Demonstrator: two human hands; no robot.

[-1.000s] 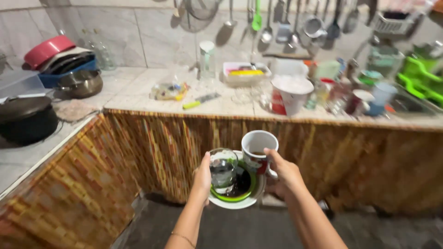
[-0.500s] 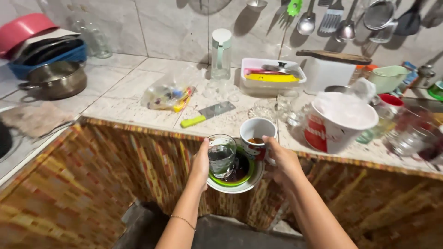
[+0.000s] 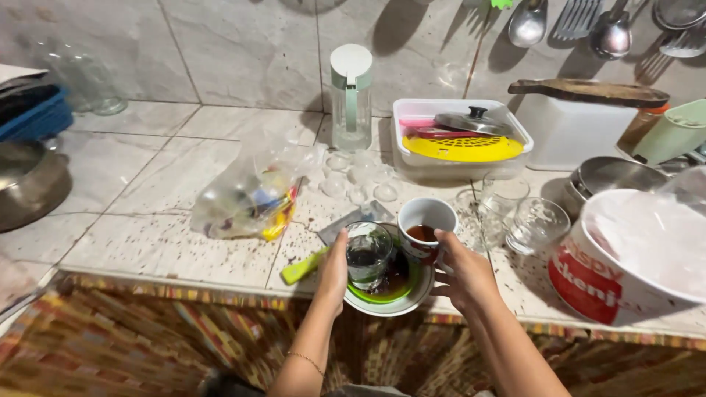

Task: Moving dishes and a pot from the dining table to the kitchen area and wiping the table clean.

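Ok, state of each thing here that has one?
Glass: upright, held by left hand.
Mug: upright, brown liquid inside, held by right hand.
Plates: stacked, dirty.
Jug: lid shut.
Bag: lying, filled.

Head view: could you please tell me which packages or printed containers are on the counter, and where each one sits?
Clear plastic bag: counter, left of the dishes, crumpled, yellow and red items inside.
White bucket: right edge of counter, round, red printed band.
White tray: by the wall, rectangular, yellow lid inside.
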